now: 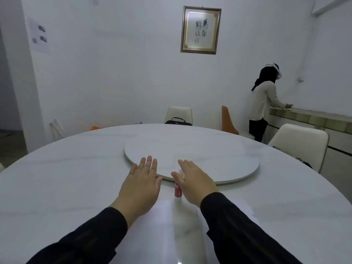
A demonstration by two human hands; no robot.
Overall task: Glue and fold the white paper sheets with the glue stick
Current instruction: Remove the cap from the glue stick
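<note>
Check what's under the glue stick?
The glue stick stands on the white marble table, just beyond white paper sheets. The right hand covers its top.

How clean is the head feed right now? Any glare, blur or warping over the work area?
Head view: dim, flat light; wide-angle warping bows the table edge; white paper sheets barely separate from the white top; a faint sheen shows near the bottom edge; the right hand partly hides the glue stick.
</note>
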